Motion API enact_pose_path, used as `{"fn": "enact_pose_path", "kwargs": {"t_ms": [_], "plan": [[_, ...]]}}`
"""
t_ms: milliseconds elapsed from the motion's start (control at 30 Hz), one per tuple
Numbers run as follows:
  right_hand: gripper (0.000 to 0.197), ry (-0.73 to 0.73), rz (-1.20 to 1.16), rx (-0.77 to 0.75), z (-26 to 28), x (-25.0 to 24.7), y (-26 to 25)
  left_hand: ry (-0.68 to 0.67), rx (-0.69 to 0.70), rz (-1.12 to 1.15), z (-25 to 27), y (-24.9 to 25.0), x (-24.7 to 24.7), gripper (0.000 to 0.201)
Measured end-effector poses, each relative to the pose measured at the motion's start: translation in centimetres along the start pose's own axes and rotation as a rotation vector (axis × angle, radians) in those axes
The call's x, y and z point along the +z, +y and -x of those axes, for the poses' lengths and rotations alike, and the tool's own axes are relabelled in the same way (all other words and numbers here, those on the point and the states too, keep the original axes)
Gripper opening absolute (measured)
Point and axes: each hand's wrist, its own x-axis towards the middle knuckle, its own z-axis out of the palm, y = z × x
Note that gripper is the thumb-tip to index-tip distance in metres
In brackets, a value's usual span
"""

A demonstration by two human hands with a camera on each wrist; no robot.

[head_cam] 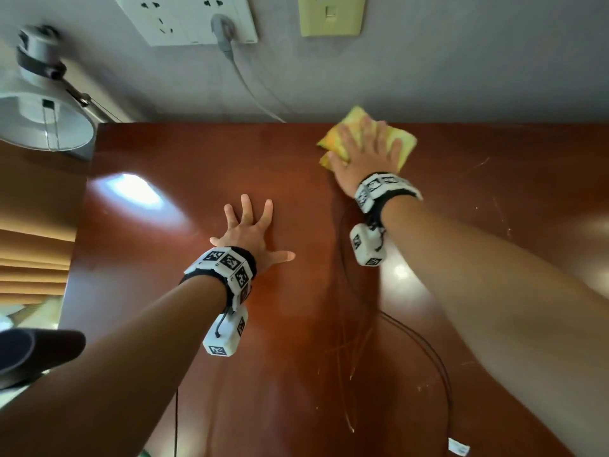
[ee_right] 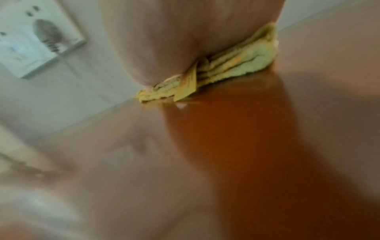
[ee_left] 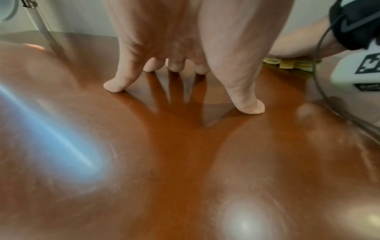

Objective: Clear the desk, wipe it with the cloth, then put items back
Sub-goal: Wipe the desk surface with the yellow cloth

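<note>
The right hand point(head_cam: 364, 156) lies flat on the yellow cloth point(head_cam: 403, 141), fingers point(head_cam: 371, 133) straight, pressing it on the bench point(head_cam: 197, 153) near the wall. The cloth sticks out past the fingertips. The left hand point(head_cam: 250, 234) is spread wide, fingers point(ee_left: 116, 86) resting on the bare bench, holding nothing.

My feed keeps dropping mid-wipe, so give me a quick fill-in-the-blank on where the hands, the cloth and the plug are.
1. The right hand presses flat on the yellow ____.
2. The left hand rests with spread fingers on the bare ____.
3. The cloth lies near the desk edge closest to the ____.
4. A grey plug sits in the wall ____.

Missing: cloth; desk; wall; socket
</note>
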Motion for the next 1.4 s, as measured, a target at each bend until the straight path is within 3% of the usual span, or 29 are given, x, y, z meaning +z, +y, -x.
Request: {"fn": "enact_pose_path", "kwargs": {"t_ms": [133, 267, 467, 600, 767, 867, 1000, 1167, 1333, 1400], "plan": [[0.067, -0.026, 0.022, 0.101, -0.5, -1.0, 3.8, 0.01, 0.005, -0.003, 0.0, 0.0, 0.1, 0.113], [0.066, 0.035, -0.018, 0.122, 0.6, 0.4, 0.7, 0.015, 0.005, -0.012, 0.0, -0.1, 0.2, 0.114], [0.062, -0.019, 0.08, -0.205, 8.2, 5.0, -8.0, 0.023, 0.016, -0.024, -0.1, -0.1, 0.3, 0.115], [0.061, -0.038, 0.084, -0.27, 8.8, 4.6, -6.7, 0.019, 0.019, -0.036, -0.2, -0.3, 0.3, 0.112], [0.062, -0.013, 0.025, -0.059, 7.3, 2.8, 0.9, 0.021, 0.026, -0.034, -0.2, -0.3, 0.3, 0.113], [0.063, -0.036, 0.034, 0.02, 7.4, 2.2, 3.1, 0.029, 0.026, -0.051, -0.3, -0.4, 0.4, 0.113], [0.063, -0.025, -0.006, 0.051, 9.4, 3.6, -0.1, 0.044, 0.05, -0.058, -0.5, -0.7, 0.5, 0.114], [0.06, -0.041, 0.045, -0.074, 15.4, 7.3, -6.4, 0.046, 0.069, -0.063, -0.6, -0.7, 0.4, 0.112], [0.061, -0.071, 0.051, -0.1, 15.5, 6.9, -4.9, 0.025, 0.081, -0.072, 0.2, -0.3, -0.1, 0.113], [0.062, -0.066, 0.032, -0.04, 15.0, 6.3, -2.9, 0.013, 0.089, -0.06, 0.5, -0.5, -0.3, 0.113]]}}
